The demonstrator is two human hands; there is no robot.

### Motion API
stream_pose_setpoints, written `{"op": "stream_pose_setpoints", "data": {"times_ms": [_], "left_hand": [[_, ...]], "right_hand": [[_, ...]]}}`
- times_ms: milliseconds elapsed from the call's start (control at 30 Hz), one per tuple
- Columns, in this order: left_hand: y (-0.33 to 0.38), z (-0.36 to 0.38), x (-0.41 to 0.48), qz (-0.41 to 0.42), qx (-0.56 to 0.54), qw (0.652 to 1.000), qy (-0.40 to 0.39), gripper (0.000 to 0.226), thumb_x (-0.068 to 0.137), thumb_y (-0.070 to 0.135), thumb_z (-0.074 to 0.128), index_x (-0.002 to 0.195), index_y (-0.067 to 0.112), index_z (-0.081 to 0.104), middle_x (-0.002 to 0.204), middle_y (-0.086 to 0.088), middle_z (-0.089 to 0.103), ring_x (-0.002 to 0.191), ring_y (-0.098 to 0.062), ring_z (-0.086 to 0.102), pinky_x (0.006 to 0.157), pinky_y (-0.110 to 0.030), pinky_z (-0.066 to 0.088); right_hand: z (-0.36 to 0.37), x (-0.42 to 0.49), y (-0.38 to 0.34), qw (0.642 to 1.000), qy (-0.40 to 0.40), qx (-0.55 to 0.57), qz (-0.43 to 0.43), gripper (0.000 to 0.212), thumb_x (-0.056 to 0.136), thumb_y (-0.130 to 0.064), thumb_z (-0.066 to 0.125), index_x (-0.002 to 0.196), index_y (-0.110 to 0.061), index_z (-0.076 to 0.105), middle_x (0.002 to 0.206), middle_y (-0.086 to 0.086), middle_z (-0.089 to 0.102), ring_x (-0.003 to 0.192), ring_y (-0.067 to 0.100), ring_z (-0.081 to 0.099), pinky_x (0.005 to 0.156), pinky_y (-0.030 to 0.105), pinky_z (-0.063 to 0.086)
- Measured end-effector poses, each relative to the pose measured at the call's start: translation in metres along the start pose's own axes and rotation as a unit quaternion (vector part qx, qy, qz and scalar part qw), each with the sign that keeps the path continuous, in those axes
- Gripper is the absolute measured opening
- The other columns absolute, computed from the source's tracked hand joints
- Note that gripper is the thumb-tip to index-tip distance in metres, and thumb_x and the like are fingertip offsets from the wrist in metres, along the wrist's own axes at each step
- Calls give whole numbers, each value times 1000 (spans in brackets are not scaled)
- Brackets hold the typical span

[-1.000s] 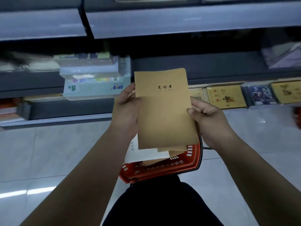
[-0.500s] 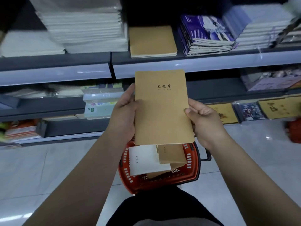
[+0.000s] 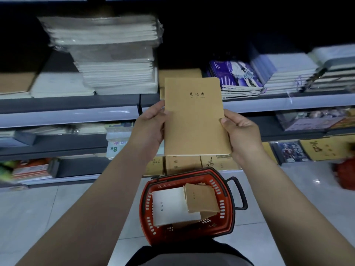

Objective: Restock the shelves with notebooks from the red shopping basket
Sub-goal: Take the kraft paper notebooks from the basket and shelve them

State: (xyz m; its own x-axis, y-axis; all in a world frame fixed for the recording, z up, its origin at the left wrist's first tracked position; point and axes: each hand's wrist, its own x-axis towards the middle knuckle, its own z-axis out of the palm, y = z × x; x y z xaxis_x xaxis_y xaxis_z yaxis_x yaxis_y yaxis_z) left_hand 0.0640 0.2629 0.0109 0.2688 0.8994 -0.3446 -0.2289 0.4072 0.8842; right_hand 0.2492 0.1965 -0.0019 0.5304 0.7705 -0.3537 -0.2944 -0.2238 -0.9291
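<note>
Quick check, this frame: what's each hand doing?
Left hand: grips the left edge of the brown notebook.
Right hand: grips the same notebook's right edge.

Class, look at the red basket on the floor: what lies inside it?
Inside the red basket: a white notebook beside brown notebooks stacked loosely. Anything beneath them is covered.

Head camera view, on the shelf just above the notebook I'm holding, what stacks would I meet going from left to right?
Flat white stack → tall plastic-wrapped white stack → brown notebooks partly hidden behind the held notebook → purple illustrated notebooks → white-edged stack → blurred stack at the far right.
</note>
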Motion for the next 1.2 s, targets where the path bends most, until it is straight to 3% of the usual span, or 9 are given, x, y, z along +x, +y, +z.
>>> {"op": "stream_pose_setpoints", "data": {"times_ms": [167,400,533,667,767,867,1033,1100,1200], "left_hand": [[3,3,4,1,57,998,-15,36,100,2,47,126,21,63,116,2,72,109,-18,67,90,-38,56],[4,6,10,10,92,996,-10,43,95,-3,54,126,27,59,111,14,72,104,-7,67,79,-20,55],[5,1,18,5,88,996,-12,43,91,-4,60,110,35,62,116,11,70,108,-9,66,85,-23,54],[3,-6,29,-1,118,993,-24,46,89,1,65,118,36,57,119,12,68,113,-11,63,93,-27,52],[1,-8,37,16,208,977,-42,53,85,4,69,128,32,53,113,12,67,112,-9,61,98,-29,49],[-2,-6,42,32,244,968,-44,60,84,1,69,132,30,49,109,12,66,106,-6,61,84,-20,49],[-4,-4,49,78,311,947,12,45,88,5,64,122,34,53,97,17,65,90,-2,61,65,-9,44],[-4,-1,53,88,326,940,55,40,90,8,62,116,36,53,92,17,64,85,-9,62,65,-17,43],[-9,-1,60,85,324,936,111,35,90,7,62,114,31,59,91,3,68,83,-20,64,70,-25,49]], "right_hand": [[12,18,-5,999,48,-20,-3,23,93,-6,61,115,-7,68,99,5,72,83,13,65,88,32,56],[34,46,-9,995,96,-22,-7,11,92,-9,64,101,-12,68,84,-7,65,78,6,58,88,22,48],[48,62,-11,994,99,-42,-4,8,93,-11,63,99,-13,69,81,-10,62,74,2,54,72,13,44],[55,69,-11,993,103,-53,-9,9,94,-11,60,98,-13,69,85,-10,63,81,6,56,63,8,40],[57,67,-12,996,55,-70,-22,28,95,-14,60,121,-8,64,110,-2,63,98,7,57,74,4,40],[54,67,-12,980,-29,-194,-36,59,92,-27,65,145,-15,42,141,0,44,126,13,44,100,21,34],[47,72,-15,950,-76,-295,-61,90,80,-30,78,152,-16,25,137,3,29,118,13,41,104,25,36],[45,75,-13,950,-83,-290,-82,85,78,-24,81,147,-16,33,134,0,34,115,12,45,101,24,41],[42,77,-2,941,-114,-293,-124,56,76,-15,81,123,-17,52,126,1,54,110,3,57,84,10,47]]}}
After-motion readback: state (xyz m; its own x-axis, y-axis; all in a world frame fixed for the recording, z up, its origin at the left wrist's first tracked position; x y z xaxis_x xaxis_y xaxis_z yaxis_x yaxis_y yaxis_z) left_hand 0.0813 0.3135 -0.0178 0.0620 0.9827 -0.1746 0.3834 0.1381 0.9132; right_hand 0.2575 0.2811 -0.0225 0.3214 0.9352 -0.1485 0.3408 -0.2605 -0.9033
